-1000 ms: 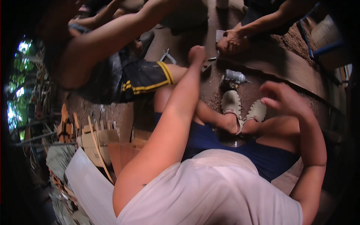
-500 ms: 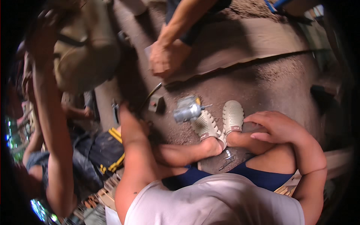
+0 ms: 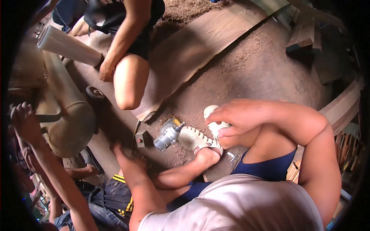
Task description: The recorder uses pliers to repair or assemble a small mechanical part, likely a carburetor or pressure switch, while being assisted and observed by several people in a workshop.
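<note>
My right arm bends across my right knee. Its hand (image 3: 233, 118) hangs above my right cream clog (image 3: 210, 111), with the fingers stretched and nothing in them. My left arm reaches out to the left, past a person in dark shorts with yellow stripes. That left hand (image 3: 129, 156) is dark and partly lost in shadow, so its grip does not show. Near it sit a small grey box (image 3: 141, 139) with a red button and a dark cable (image 3: 135, 133). A grey and yellow hand-held power tool (image 3: 166, 135) lies on the ground beside my left clog (image 3: 190, 139).
A long wooden board (image 3: 192, 46) lies across the ground, with another person's bare knee (image 3: 131, 81) and hand (image 3: 106, 72) at its near end. A large tan cylindrical machine part (image 3: 71, 127) stands left. Another person's arms reach toward it. Wooden beams (image 3: 302, 36) lie far right.
The whole view has swung, shifting the power tool and box left and down. My right hand now hangs over the right clog. The person opposite has a hand beside their knee, off the board.
</note>
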A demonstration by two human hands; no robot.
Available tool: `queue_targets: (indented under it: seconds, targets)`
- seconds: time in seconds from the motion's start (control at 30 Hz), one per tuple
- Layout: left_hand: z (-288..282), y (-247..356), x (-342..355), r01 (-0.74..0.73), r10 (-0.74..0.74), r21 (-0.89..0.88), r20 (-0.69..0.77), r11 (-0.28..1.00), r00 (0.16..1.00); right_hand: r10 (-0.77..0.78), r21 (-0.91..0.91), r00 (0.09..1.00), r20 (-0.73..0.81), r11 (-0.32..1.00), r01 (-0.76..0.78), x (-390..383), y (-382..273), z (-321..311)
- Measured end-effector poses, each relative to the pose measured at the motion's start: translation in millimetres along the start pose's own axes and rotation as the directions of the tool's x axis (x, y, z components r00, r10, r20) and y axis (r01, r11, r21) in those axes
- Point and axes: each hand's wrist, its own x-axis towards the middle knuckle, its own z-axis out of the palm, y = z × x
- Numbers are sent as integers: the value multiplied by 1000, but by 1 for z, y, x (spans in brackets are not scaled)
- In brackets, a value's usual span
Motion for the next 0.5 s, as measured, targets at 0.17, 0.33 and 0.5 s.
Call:
queue_targets:
  seconds: [0.17,0.33,0.5]
  targets:
    - [-25,9,-18,-354,485,-667,12,655,874,-1,-32,998,-58,999,-1,10,-21,5]
    - [-87,-8,-197,-379,750,-849,30,368,661,-211,-71,940,-269,977,199,51,-51,26]
    - [-81,-65,-333,-223,938,-961,80,162,337,-297,29,828,-476,935,352,86,-89,75]
